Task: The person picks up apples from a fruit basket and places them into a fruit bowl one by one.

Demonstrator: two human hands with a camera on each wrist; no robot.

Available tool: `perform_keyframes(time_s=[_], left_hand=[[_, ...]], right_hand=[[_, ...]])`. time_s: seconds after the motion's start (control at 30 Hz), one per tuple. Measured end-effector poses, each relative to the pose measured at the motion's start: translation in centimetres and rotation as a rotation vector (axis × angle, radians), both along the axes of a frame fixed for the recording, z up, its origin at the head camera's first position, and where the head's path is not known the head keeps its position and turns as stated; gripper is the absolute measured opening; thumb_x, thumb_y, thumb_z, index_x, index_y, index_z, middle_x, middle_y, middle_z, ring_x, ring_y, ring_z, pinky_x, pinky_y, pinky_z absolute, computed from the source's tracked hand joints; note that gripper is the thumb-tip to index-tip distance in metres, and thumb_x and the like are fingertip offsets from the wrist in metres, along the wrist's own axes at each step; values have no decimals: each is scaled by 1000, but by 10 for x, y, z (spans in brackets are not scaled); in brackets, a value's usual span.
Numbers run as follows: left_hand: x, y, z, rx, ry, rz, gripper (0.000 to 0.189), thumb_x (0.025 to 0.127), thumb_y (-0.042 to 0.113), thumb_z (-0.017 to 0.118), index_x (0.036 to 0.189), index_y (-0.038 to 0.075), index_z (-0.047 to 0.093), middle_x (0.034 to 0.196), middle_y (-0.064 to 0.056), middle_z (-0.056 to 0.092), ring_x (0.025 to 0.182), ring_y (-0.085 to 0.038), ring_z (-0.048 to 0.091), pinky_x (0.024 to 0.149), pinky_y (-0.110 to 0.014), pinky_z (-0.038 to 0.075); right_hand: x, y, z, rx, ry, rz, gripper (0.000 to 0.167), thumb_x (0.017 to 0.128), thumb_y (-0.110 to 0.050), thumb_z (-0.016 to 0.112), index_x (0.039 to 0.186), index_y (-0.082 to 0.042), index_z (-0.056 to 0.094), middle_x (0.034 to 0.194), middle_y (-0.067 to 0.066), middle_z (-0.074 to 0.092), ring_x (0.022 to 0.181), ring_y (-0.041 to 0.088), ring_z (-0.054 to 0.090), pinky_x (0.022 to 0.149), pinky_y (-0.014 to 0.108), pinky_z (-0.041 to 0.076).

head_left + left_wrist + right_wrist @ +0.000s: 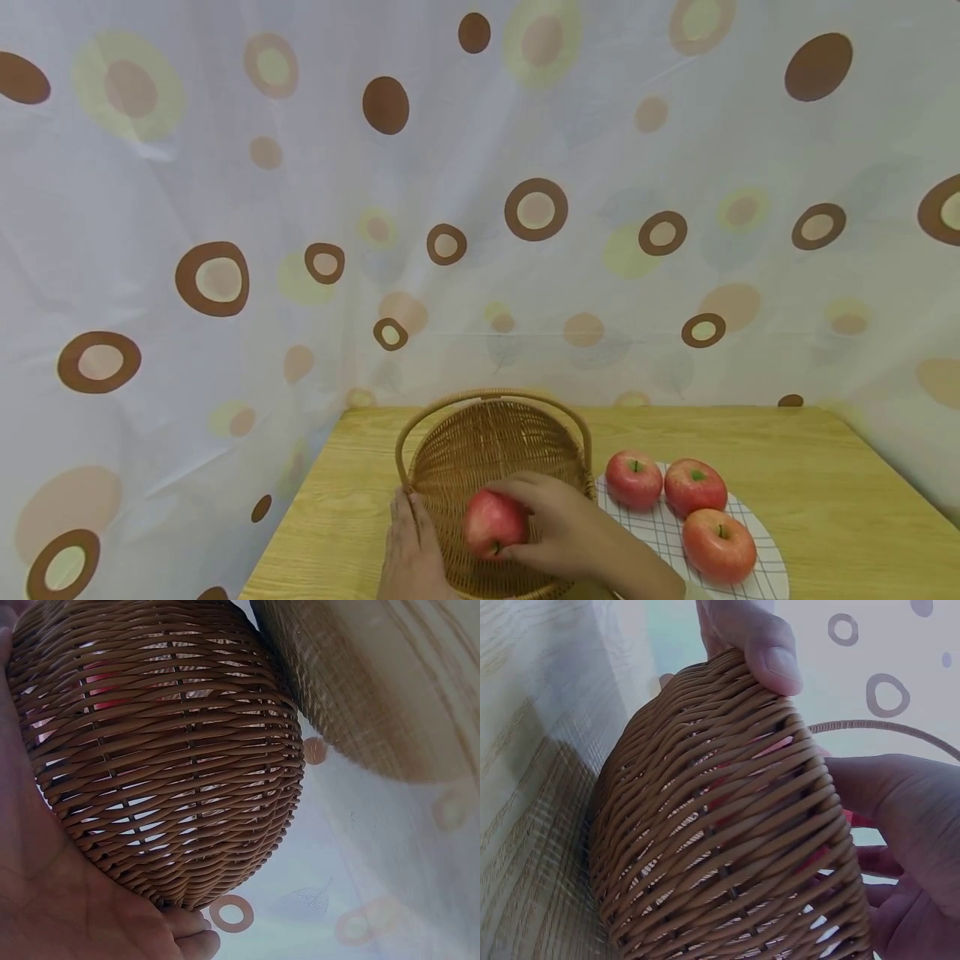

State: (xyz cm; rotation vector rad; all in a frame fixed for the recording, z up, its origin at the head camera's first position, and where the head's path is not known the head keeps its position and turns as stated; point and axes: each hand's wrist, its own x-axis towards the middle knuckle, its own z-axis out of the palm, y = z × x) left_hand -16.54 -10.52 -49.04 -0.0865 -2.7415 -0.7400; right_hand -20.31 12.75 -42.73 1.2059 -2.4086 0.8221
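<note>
A wicker basket [495, 433] with an arched handle stands at the table's near edge. At its left side, my left hand [412, 542] holds the basket, fingers along the outside; the right wrist view shows its thumb [780, 664] on the rim. My right hand [558, 529] reaches into the basket and grips a red apple [495, 523] between thumb and fingers. Red shows through the weave [161, 735] in the left wrist view. Whether the apple touches the basket's bottom, I cannot tell.
Three red apples, one at the back left [634, 480], one at the back right [695, 487] and one in front [719, 546], lie on a white checked plate [772, 567] right of the basket. Beneath is a wooden table [840, 500]. A dotted curtain [480, 167] hangs behind.
</note>
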Motion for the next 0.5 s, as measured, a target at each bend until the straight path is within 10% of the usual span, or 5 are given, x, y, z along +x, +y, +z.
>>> perform_keyframes(time_s=[0.5], left_hand=[[1,-1,-3,-47,48,8,148,58,80,86,155,-20,34,165,-43,27,151,-58,35,113,-66,45]], right_hand=[[8,15,3,-56,-59,-20,65,79,-22,94,138,-13,68,130,-3,71,114,11,70,90,29,62]])
